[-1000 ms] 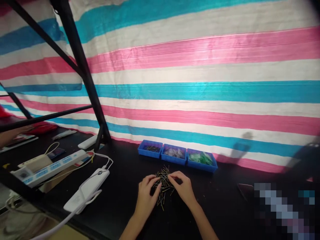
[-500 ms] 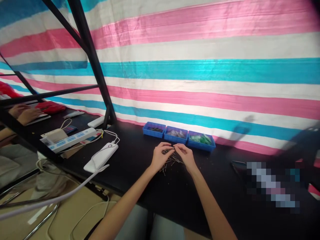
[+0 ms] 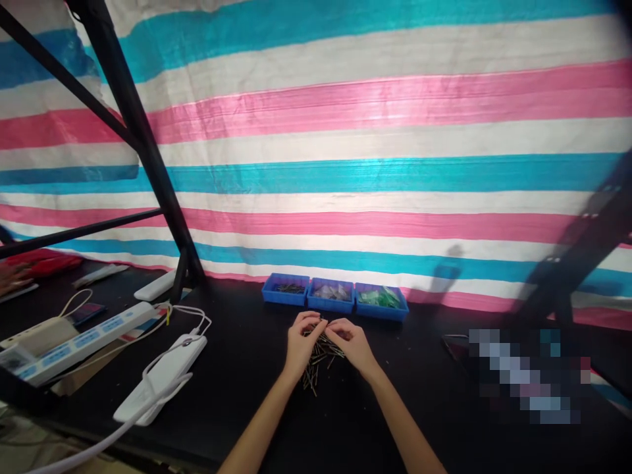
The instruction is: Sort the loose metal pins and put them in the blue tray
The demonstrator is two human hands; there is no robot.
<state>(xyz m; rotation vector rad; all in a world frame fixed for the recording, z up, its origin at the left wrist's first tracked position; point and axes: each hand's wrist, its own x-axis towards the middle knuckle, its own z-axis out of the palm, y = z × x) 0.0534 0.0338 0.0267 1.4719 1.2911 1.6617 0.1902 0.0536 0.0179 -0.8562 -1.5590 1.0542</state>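
Observation:
A loose pile of thin, dark metal rods (image 3: 310,378), like long screws or drill bits, lies on the black table. Over its far side, my left hand (image 3: 299,343) is closed, thumb and forefinger pinched. My right hand (image 3: 356,345) meets it fingertip to fingertip, its fingers also pinched together. Whatever sits between the fingertips is too small to make out. Just beyond the hands, three blue trays stand in a row: the left tray (image 3: 284,299) holds dark thin pieces, the middle tray (image 3: 330,305) clear plastic bags, the right tray (image 3: 380,313) green and clear bags.
On the left lie a white power strip (image 3: 93,339), a white box-shaped device (image 3: 165,378) and loose cables. A black metal frame post (image 3: 153,171) rises there. Behind the table hangs a striped sheet (image 3: 370,174). A pixelated object (image 3: 518,375) lies at right.
The view has tilted up and turned rightward, so the scene sits lower and further left. Both hands remain together over the pile, still pinched; the right fingers look more curled.

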